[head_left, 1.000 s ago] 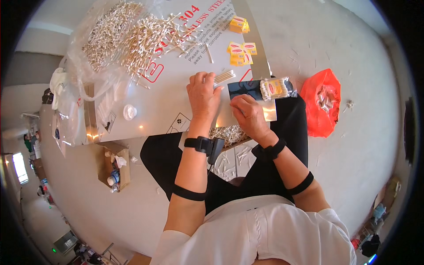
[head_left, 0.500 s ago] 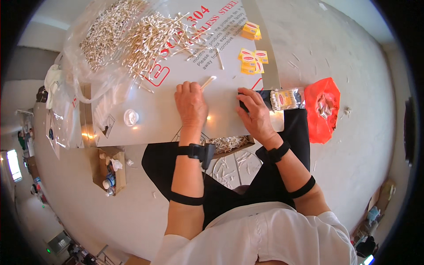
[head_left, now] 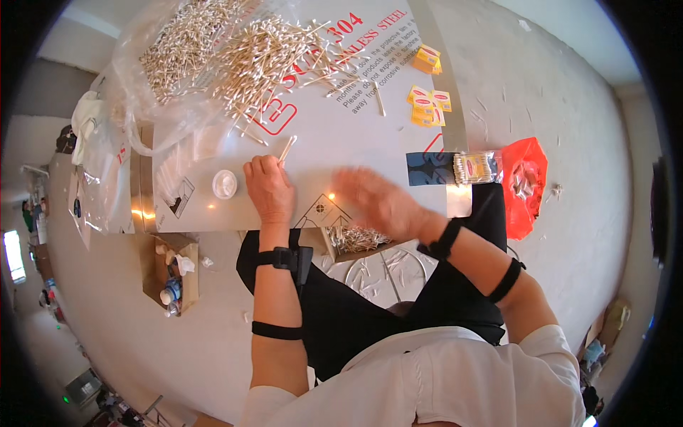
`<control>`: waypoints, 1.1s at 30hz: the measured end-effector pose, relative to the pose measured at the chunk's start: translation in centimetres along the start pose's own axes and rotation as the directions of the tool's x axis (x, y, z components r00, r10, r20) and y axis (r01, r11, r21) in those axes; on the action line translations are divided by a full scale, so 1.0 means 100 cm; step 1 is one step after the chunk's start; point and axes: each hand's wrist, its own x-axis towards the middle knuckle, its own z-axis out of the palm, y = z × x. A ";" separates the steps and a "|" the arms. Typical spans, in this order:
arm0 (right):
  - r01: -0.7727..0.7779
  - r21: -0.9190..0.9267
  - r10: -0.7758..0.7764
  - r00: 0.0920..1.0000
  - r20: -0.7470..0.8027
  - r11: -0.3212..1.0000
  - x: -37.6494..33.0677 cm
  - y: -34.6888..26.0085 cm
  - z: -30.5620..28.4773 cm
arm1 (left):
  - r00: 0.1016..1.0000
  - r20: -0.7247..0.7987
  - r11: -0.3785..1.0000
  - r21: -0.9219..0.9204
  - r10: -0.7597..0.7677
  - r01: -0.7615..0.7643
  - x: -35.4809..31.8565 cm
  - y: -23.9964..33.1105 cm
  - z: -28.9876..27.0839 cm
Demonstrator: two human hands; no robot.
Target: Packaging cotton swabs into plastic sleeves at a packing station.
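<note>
Cotton swabs [head_left: 287, 148], a small bunch of them, sit pinched at the fingertips of the left hand [head_left: 269, 191], which lies knuckles-up on a pale protective sheet covering a metal table [head_left: 334, 135]. The swabs point away from the person, toward the far side of the table.

At the far left, a clear plastic bag [head_left: 135, 92] spills open across the table's corner, and a large loose heap of swabs [head_left: 235, 50] spreads out of it over the sheet. Just left of the left hand, near the table's front edge, sits a small round white lid [head_left: 225, 184]. Below the table at the left, on the grey floor [head_left: 569, 107], stands an open cardboard box [head_left: 169, 267] with small items inside.

The left forearm wears a dark wrist device and a dark band higher up.

Moving right, the right hand [head_left: 383, 201] hovers over the front edge of the table, blurred by motion, fingers spread; it appears to grasp nothing, though the blur makes this hard to confirm. Just below it, on the person's lap, is a shallow tray of swabs [head_left: 356, 238].

Further right, small yellow and red labels [head_left: 427, 96] lie scattered on the sheet. At the table's right edge rests a filled clear packet of swabs [head_left: 475, 167], beside a dark blue strip. Just past it on the floor lies an orange plastic bag [head_left: 525, 181].
</note>
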 end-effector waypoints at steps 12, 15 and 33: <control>0.155 0.193 -0.225 0.877 0.425 0.969 0.044 -0.023 0.021 | 0.998 -0.019 0.998 -0.018 -0.067 0.067 0.000 0.002 0.001; 0.014 0.474 -0.196 0.921 0.337 0.880 0.016 -0.024 0.011 | 0.996 -0.036 0.995 -0.059 -0.080 0.078 0.000 0.001 0.000; -0.391 0.554 0.567 0.802 -0.186 0.735 0.098 0.069 0.003 | 0.998 -0.068 0.986 0.164 0.000 0.011 0.068 0.009 0.021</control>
